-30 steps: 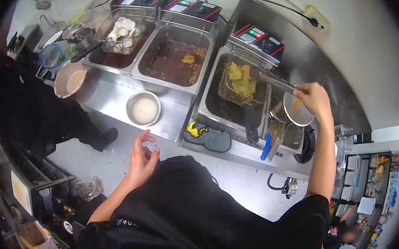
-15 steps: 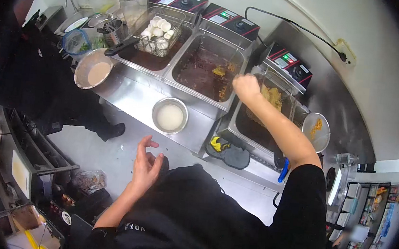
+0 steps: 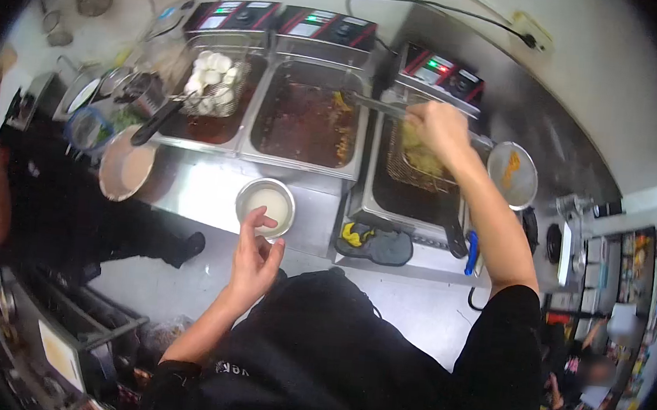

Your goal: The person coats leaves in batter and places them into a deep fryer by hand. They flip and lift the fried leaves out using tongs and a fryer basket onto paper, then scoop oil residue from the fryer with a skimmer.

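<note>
My right hand [image 3: 443,129] is closed round metal tongs [image 3: 380,106], above the right-hand fryer [image 3: 416,205]. The tongs point left across the divider, and their tips are at a golden fried piece [image 3: 342,101] in the middle fryer [image 3: 250,139]. Whether they grip it I cannot tell. Below my right hand, a wire basket with pale yellow-green food [image 3: 424,160] sits in the right-hand fryer. My left hand [image 3: 254,267] holds nothing, fingers apart, and overlaps in view the near rim of a metal bowl of whitish liquid [image 3: 270,200].
Left of the middle fryer, a wire basket of white pieces [image 3: 213,82] rests over another fryer. A bowl of beige batter [image 3: 126,168] stands at the counter's left. A strainer [image 3: 521,187] with orange crumbs is at right. A dark-clothed co-worker [image 3: 57,181] stands at left.
My right hand has moved up, and the tongs now show clearly, reaching to the fried piece. My left hand has come nearer the metal bowl. The head view has shifted.
</note>
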`<state>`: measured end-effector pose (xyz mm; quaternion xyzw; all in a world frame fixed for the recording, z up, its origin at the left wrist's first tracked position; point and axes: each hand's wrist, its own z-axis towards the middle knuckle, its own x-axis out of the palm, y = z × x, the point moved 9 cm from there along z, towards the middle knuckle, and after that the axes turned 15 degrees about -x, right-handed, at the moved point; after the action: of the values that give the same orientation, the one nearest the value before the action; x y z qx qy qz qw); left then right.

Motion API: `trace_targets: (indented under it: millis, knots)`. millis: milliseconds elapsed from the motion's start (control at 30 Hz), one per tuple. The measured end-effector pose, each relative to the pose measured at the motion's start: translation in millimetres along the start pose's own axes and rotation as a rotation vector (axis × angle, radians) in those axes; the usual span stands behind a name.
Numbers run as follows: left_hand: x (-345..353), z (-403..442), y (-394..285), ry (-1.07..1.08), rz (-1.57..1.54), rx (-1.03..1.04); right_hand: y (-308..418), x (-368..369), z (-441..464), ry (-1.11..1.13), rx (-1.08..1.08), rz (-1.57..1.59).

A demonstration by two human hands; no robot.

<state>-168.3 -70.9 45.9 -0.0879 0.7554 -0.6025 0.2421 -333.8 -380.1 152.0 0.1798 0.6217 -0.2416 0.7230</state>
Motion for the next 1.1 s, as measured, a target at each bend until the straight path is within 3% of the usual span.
trace_targets:
  millis: [100, 167, 200, 300, 367, 533, 867, 933, 1100]
  knots:
    - [27.2, -0.9, 3.6, 0.110, 0.018, -0.047, -42.7, -53.8, -58.9, -0.064, 0.132, 0.101]
    - [43.4, -1.6, 7.6, 0.170, 0.029, -0.046, -63.5, -77.7, -104.1, -0.007, 0.338, 0.191]
    - [51.1, -1.6, 7.4, 0.190, 0.049, -0.060, -73.8, -81.1, -120.1, -0.035, 0.302, 0.194]
    - [74.1, -0.9, 1.2, 0.225, 0.034, -0.020, -99.5, -67.8, -168.9, 0.040, 0.444, 0.274]
    - [88.8, -2.8, -12.9, 0.262, 0.038, -0.003, -111.8, -48.9, -188.1, 0.116, 0.422, 0.185]
    - [112.3, -7.9, -38.2, 0.260, 0.071, -0.018, -151.9, -37.8, -232.5, 0.035, 0.609, 0.269]
    - [129.9, -36.6, -34.3, 0.129, 0.138, -0.040, -162.9, -13.3, -177.1, 0.060, 0.416, 0.195]
    - [125.3, -42.7, -32.5, 0.096, 0.146, -0.126, -161.9, -21.5, -176.0, -0.031, 0.388, 0.160]
    - [113.9, -53.7, -27.9, 0.011, 0.092, -0.151, -165.3, -86.5, -259.5, -0.115, 0.534, -0.003]
